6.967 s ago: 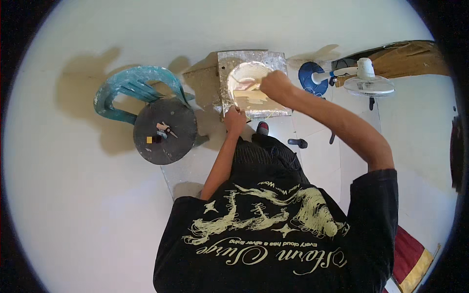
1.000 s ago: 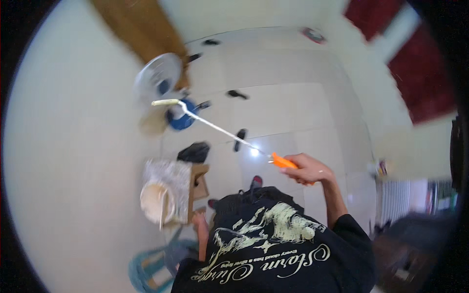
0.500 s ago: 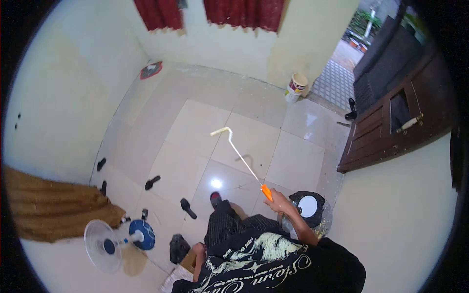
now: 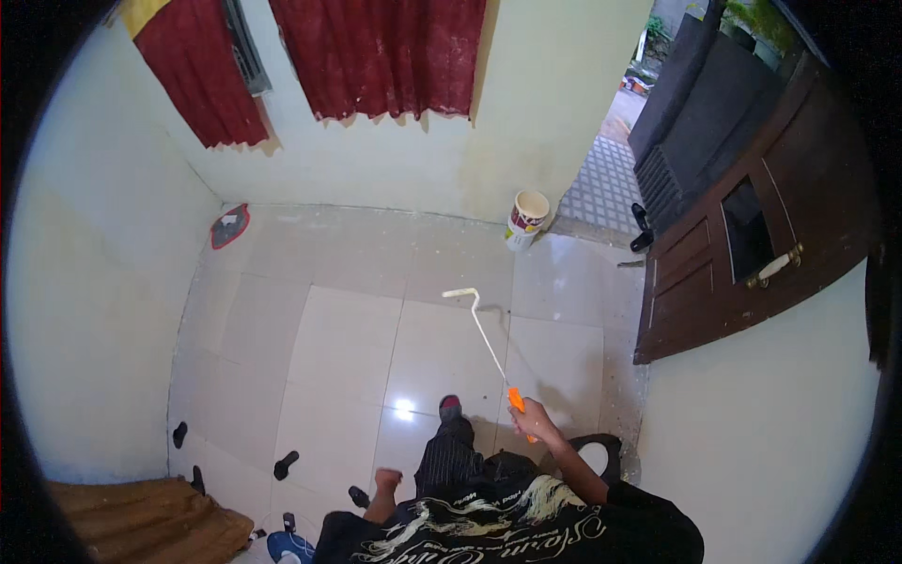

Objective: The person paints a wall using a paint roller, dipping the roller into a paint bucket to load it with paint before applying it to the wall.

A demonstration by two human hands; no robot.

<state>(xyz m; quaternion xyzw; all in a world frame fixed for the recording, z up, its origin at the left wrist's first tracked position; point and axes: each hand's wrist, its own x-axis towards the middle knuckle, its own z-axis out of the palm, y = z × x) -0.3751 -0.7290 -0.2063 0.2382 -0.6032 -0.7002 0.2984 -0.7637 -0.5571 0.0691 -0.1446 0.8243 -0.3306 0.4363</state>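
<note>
My right hand [image 4: 532,422] is closed around the orange handle of a paint roller [image 4: 489,344]. Its thin white rod points forward and to the left over the tiles, with a bend at the far end; whether a sleeve covers that slim pale end, I cannot tell. Beside my body on the left, my left hand [image 4: 386,479] hangs low with fingers curled in, and nothing shows in it. Behind my right forearm, partly hidden, lie a black plastic bag and a round white lid [image 4: 594,458].
Several black slippers [image 4: 286,464] lie about the tiled floor [image 4: 348,343]. By the doorway stands a paint bucket [image 4: 528,216], near an open brown door [image 4: 723,254]. Red curtains [image 4: 385,56] hang on the far wall. A brown cloth [image 4: 150,517] and a blue fan base [image 4: 287,545] are at lower left.
My view has tilted up toward the far wall, so curtains and bucket sit lower in it. My left hand has moved away from the cardboard box. The roller stays in my right hand.
</note>
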